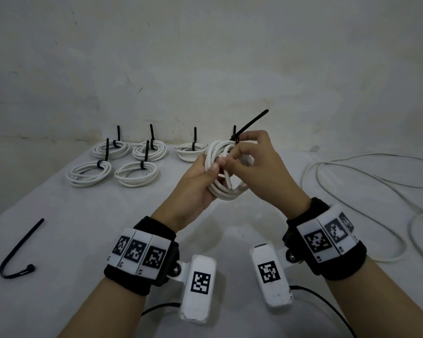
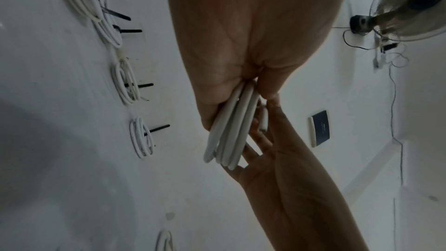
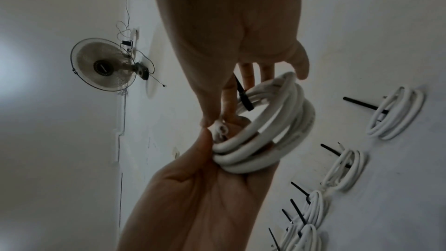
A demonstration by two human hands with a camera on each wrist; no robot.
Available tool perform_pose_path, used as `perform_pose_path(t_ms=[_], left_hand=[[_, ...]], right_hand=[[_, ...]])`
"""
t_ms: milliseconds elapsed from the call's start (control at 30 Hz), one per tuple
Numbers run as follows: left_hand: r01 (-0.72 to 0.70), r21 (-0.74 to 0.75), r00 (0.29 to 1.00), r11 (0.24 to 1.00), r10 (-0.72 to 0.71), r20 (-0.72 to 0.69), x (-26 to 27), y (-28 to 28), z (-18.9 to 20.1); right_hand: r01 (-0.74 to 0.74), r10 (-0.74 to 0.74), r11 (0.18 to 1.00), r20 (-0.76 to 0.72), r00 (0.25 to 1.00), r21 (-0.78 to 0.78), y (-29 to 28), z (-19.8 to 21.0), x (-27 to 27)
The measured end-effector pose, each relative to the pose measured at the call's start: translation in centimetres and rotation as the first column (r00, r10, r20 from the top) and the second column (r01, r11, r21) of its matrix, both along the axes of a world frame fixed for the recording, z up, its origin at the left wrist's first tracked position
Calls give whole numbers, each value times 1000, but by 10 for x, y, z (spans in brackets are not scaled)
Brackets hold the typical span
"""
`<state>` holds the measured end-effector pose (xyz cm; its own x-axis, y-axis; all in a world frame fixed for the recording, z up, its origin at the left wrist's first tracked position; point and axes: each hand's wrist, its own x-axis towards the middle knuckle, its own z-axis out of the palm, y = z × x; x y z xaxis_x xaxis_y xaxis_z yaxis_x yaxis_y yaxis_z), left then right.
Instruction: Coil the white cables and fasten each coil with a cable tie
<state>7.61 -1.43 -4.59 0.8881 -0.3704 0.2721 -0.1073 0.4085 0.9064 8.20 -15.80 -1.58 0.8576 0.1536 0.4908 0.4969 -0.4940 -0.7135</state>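
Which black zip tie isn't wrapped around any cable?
The black cable tie lying alone at the table's near-left corner, bent like a hook. Every other tie is looped round a white coil, including the one on the coil held in both hands.

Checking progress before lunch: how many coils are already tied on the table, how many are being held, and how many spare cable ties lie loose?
Tied coils on the table: 6
Held coil: 1
Spare cable tie: 1
Total: 8

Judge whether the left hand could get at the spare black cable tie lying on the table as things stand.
Probably not yet: the left hand grips the coil that both hands hold. The spare cable tie lies unobstructed on the table to its left, so the path is free.
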Motion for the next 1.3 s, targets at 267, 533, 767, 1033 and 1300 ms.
perform_pose_path(t_ms=[267, 533, 767, 1033, 1300], left_hand=[[42, -309, 986, 950, -89, -138, 2, 4, 3], [-15, -4, 984, 1000, 14, -175, 7, 19, 4], [-124, 204, 982, 971, 150, -116, 12, 11, -8], [-138, 340, 949, 930, 223, -225, 35, 26, -29], [-227, 534, 863, 814, 423, -277, 80, 53, -34]], right_hand=[[23, 129, 855, -255, 958, 519, 3, -13, 9], [64, 25, 865, -171, 985, 498, 3, -26, 17], [143, -69, 887, -180, 981, 438, 4, -42, 25], [142, -26, 956, -408, 913, 257, 1, -66, 38], [121, -131, 991, -332, 934, -52, -24, -83, 54]])
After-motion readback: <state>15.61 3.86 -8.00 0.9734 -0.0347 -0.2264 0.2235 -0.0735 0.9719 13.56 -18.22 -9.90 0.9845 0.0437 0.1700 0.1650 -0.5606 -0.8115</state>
